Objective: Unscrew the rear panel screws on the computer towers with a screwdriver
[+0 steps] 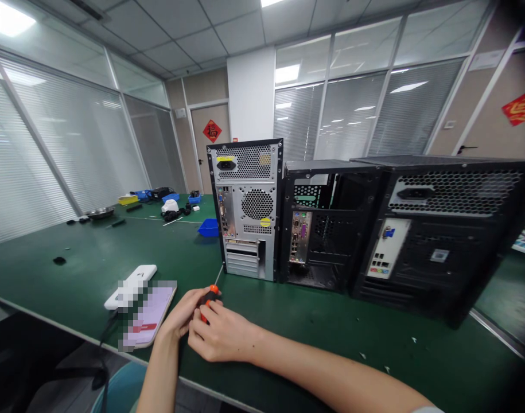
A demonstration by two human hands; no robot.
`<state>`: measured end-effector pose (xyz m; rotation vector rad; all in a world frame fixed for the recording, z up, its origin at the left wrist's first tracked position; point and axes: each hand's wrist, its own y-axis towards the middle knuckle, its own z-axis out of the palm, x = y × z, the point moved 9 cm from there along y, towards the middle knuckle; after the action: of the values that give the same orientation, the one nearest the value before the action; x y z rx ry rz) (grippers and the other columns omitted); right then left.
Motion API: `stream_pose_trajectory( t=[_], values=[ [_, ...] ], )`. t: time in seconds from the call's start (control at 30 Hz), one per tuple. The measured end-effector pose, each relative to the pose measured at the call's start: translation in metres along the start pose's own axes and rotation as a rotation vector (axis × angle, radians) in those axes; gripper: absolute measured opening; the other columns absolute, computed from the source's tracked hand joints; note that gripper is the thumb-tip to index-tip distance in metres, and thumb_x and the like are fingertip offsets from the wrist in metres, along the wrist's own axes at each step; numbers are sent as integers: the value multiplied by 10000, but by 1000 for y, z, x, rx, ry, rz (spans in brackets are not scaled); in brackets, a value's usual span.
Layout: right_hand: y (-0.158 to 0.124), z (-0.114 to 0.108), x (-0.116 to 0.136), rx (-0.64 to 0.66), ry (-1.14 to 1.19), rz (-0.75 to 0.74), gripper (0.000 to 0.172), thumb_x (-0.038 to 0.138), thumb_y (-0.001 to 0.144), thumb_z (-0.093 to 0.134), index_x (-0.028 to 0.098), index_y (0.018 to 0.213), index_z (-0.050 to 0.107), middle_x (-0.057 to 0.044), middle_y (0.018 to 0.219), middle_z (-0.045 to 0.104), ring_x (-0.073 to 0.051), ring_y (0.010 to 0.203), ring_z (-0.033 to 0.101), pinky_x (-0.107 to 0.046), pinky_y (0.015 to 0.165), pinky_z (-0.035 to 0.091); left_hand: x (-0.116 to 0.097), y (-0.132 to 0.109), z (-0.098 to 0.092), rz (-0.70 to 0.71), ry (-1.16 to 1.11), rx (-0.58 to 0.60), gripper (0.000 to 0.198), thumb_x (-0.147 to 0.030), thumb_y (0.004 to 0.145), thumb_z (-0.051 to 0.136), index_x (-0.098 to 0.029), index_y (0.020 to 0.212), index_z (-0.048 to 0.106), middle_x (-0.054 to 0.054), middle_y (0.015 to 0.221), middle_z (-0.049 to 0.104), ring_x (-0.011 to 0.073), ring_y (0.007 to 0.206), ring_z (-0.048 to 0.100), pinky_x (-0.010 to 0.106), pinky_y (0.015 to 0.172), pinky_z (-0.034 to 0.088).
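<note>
A screwdriver (212, 293) with an orange and black handle is held between both my hands. Its thin shaft points up and away, with the tip at a screw by the lower left corner of the silver-backed computer case (268, 258). My left hand (188, 307) closes around the handle from the left. Just below it, my right hand (219, 334) has its fingers wrapped on the handle's lower part. The case stands upright with its rear panel facing me, showing a power socket, a round fan grille and slot covers. Whether the tip sits in the screw is too small to tell.
Right of it stand an open black computer case (322, 232) and another black case (438, 246). A phone (156, 315) and a white device (135, 284) lie left of my hands. A blue bin (209, 228) stands behind. Small scraps (387, 369) lie at the right.
</note>
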<state>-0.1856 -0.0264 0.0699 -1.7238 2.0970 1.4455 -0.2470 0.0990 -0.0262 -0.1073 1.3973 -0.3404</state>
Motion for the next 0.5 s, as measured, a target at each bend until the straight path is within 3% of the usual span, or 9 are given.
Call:
stream_pose_trajectory(
  t=[0.5],
  values=[
    [0, 0, -1, -51, -25, 60, 138, 173, 857, 420, 165, 746, 500, -13, 687, 533, -157, 631, 519, -323, 591, 390, 9, 5, -7, -12, -91, -21, 268, -372, 720, 662, -127, 830, 660, 61, 734, 704, 140, 689, 636, 220, 635, 488]
  ],
)
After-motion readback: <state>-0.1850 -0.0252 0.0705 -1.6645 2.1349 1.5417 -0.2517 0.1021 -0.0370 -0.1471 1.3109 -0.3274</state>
